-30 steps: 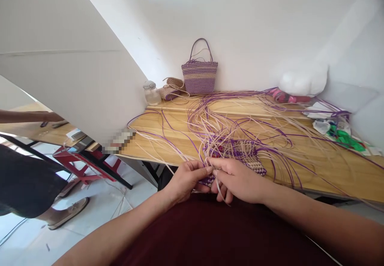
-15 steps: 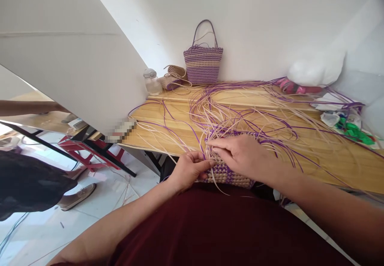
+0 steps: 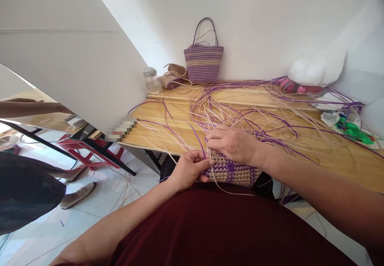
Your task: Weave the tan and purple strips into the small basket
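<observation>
A partly woven basket (image 3: pixel 237 173) in beige and purple strips rests at the table's front edge, against my dark red shirt. My left hand (image 3: pixel 192 168) pinches its left corner between thumb and fingers. Over the top edge lies my right hand (image 3: pixel 232 142), fingers bent and closed among the strips; what exactly they grip is hidden. Long loose weaving strips (image 3: pixel 207 102) in purple and beige fan out from the basket across the table. One pale strip end hangs below my left thumb and curves to the right.
On the wooden table (image 3: pixel 177 114) stand a finished purple and beige handbag (image 3: pixel 204 64), a clear bottle (image 3: pixel 153 82) and a small woven piece (image 3: pixel 171 81). White and green plastic bags (image 3: pixel 351 130) lie at right. Another person's shoe (image 3: pixel 78 195) and a red stool (image 3: pixel 78 150) show at left.
My right hand has turned, its fingers curling over the basket's top edge, and more of the woven side shows. My left hand keeps its pinch. The person at left has shifted slightly.
</observation>
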Demonstrator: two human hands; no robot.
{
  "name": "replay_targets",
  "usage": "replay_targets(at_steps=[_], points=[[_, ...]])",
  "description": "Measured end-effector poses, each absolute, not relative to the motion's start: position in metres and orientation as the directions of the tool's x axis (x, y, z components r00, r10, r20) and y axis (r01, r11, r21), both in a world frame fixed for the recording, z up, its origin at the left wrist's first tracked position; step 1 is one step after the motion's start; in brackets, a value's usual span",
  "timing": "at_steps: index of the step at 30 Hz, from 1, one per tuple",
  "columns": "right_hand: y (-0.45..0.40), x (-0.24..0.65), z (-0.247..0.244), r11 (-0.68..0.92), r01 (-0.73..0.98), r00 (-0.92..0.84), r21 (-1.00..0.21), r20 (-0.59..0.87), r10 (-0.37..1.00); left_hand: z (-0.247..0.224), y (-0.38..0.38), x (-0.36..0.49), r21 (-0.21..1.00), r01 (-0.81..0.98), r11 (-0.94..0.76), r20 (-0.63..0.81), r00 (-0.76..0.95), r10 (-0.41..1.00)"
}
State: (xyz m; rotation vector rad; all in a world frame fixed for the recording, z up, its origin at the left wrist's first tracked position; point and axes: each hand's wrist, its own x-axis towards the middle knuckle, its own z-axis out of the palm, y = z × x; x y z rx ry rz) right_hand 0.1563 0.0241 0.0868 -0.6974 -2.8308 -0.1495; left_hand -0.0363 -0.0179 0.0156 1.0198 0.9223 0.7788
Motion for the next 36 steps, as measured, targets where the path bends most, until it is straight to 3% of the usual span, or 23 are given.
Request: replay_targets(at_steps=[3, 8, 10, 14, 20, 23, 26, 29, 33, 36], points=[[0.011, 0.163, 0.094, 0.835, 0.55, -0.825, 0.023, 0.17, 0.539, 0.017, -0.018, -0.035, 0.938, -0.11, 0.328, -0.266, 0.376, 0.888], [-0.006, 0.148, 0.116, 0.785, 0.521, -0.846, -0.336, -0.076, 0.528, 0.024, -0.02, -0.033, 0.965, -0.047, 0.258, -0.226, 0.349, 0.909], [0.0, 0.138, 0.118, 0.74, 0.542, -0.82, -0.398, -0.06, 0.569, 0.026, -0.021, -0.033, 0.973, -0.063, 0.224, -0.187, 0.366, 0.912], [0.018, 0.131, 0.106, 0.728, 0.574, -0.734, -0.375, 0.157, 0.66, 0.023, -0.021, -0.035, 0.941, -0.093, 0.326, -0.271, 0.372, 0.888], [0.025, 0.143, 0.088, 0.738, 0.603, -0.717, -0.302, 0.198, 0.668, 0.013, -0.019, -0.035, 0.881, -0.204, 0.427, -0.332, 0.376, 0.865], [0.021, 0.143, 0.089, 0.755, 0.626, -0.745, -0.194, 0.139, 0.653, 0.01, -0.019, -0.034, 0.88, -0.237, 0.412, -0.309, 0.373, 0.875], [0.008, 0.137, 0.095, 0.76, 0.649, -0.758, 0.004, 0.089, 0.647, 0.01, -0.019, -0.033, 0.874, -0.24, 0.422, -0.319, 0.373, 0.872], [-0.011, 0.129, 0.103, 0.683, 0.719, -0.694, 0.125, 0.086, 0.715, 0.014, -0.02, -0.034, 0.87, -0.276, 0.408, -0.301, 0.357, 0.884], [-0.025, 0.126, 0.111, 0.553, 0.833, -0.552, 0.021, -0.053, 0.832, 0.016, -0.021, -0.034, 0.868, -0.313, 0.385, -0.272, 0.35, 0.896], [-0.025, 0.131, 0.109, 0.503, 0.844, -0.524, -0.186, -0.094, 0.846, 0.015, -0.023, -0.034, 0.862, -0.327, 0.387, -0.268, 0.354, 0.896]])
